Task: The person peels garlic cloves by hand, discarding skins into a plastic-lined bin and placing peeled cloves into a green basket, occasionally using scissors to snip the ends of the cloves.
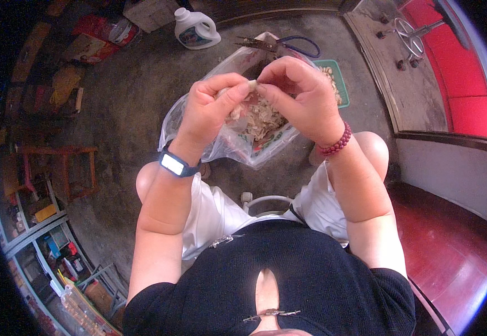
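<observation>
Between the fingertips of both hands is a small pale garlic clove (pixel 253 85). My left hand (pixel 212 99), with a dark-banded watch on its wrist, is closed around it from the left, and something whitish shows under its curled fingers. From the right, my right hand (pixel 299 92) pinches the same clove between thumb and finger. Both hands are above a box (pixel 229 66) lined with clear plastic. Papery garlic skins (pixel 263 120) are heaped inside it. Partly hidden behind my right hand, a green tray (pixel 341 84) holds several pale cloves (pixel 328 73).
Scissors (pixel 299 40) with a dark blue handle lie across the box's far corner. A white jug (pixel 196 29) stands beyond it on the concrete floor. Shelving (pixel 36 235) with tools is at the left; a door frame (pixel 378 84) and wheeled chair base (pixel 411 36) are at the right.
</observation>
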`<control>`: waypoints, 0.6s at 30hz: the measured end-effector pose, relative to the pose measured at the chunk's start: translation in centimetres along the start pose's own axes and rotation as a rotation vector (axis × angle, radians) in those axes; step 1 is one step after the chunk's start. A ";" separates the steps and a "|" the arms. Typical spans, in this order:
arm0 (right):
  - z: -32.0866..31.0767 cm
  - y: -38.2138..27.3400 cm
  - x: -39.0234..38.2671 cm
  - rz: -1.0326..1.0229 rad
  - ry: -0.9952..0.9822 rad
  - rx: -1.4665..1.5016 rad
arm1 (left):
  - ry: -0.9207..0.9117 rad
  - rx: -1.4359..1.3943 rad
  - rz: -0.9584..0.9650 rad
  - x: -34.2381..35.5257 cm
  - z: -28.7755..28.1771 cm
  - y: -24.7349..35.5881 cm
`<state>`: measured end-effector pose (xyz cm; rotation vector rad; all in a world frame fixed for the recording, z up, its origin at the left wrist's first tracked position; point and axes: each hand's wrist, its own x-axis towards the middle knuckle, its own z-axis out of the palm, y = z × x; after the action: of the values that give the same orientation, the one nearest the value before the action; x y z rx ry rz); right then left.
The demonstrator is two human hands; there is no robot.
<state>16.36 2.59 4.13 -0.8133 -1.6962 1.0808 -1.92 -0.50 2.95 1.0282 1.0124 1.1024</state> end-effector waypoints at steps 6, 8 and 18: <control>-0.8 -0.2 0.2 -0.008 -0.108 -0.048 | -0.108 0.296 0.148 0.0 -0.6 0.6; -0.9 -0.4 0.2 -0.005 -0.137 -0.064 | -0.132 0.332 0.204 0.1 -0.7 0.6; -0.3 -0.4 0.1 -0.214 -0.096 -0.254 | 0.043 0.256 0.089 -0.2 0.3 0.6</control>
<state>16.55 2.63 4.55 -0.7259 -1.9796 0.7788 -1.76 -0.64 3.60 1.2695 1.1732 1.0896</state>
